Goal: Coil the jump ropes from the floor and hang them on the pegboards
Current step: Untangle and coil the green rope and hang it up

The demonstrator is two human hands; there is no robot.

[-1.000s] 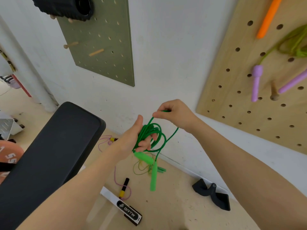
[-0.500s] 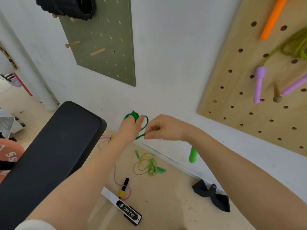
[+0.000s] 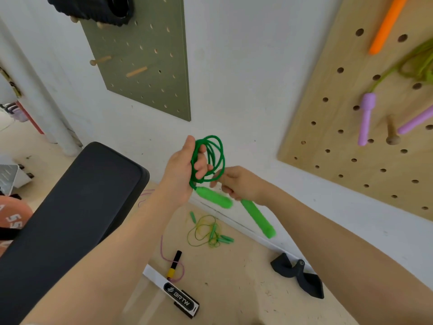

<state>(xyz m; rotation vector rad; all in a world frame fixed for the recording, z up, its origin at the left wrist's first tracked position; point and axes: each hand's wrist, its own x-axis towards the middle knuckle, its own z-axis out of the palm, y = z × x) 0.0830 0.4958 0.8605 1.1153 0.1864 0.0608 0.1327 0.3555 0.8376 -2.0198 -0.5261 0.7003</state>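
Observation:
My left hand (image 3: 181, 172) grips the coiled green jump rope (image 3: 216, 152), its loops wound round my fingers in front of the white wall. One bright green handle (image 3: 214, 200) hangs just below that hand. My right hand (image 3: 239, 182) pinches the rope end by the second green handle (image 3: 257, 218), which slants down to the right. A thin yellow-green rope (image 3: 206, 232) lies tangled on the floor below. A pink rope with a black and yellow handle (image 3: 174, 266) lies nearer me. The wooden pegboard (image 3: 328, 127) is at right, the green pegboard (image 3: 150, 59) at upper left.
A black padded bench (image 3: 70, 207) fills the left foreground. A black cable handle (image 3: 297, 277) lies on the floor by the baseboard. The wooden pegboard carries purple handles (image 3: 365, 118), an orange handle (image 3: 386, 24) and an olive rope. A black foam roller (image 3: 93, 7) sits on the green board.
My left hand has turned palm-side toward me with the coil now showing round its fingers. My right hand has stayed low by the coil, and both green handles have swung into view below the hands.

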